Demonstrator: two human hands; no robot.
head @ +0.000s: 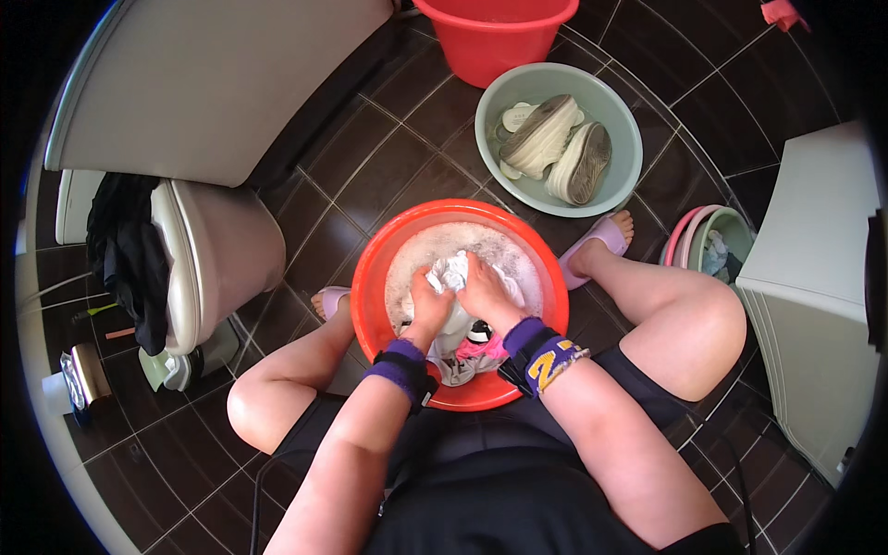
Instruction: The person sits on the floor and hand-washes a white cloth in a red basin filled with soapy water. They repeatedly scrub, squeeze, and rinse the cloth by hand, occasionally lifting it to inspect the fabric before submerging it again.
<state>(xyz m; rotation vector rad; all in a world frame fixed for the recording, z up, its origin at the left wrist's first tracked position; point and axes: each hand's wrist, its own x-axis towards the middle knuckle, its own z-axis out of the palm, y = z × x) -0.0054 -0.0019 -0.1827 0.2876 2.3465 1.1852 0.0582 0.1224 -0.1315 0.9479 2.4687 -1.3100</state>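
Note:
Between my legs an orange-red plastic basin [368, 277] holds foamy, soapy water [423, 253]. My left hand [430, 302] and my right hand [485, 288] are close together over the basin, both gripping a wet white cloth [452, 269]. Part of this cloth hangs down into the suds; what kind of garment it is, I cannot tell. Nearer to me, a bright pink cloth [485, 349] and a greyish-white cloth [461, 371] rest against the basin's near side. A black-and-white piece [479, 331] shows beside the pink one, partly hidden by my right wrist.
Beyond it, a grey-green basin [485, 159] holds a pair of pale shoes [541, 139] in water. Behind stands a red bucket [496, 48]. A toilet [229, 243] draped with black clothing [128, 257] is at left, a white cabinet-like unit [808, 277] at right, near stacked basins [746, 229].

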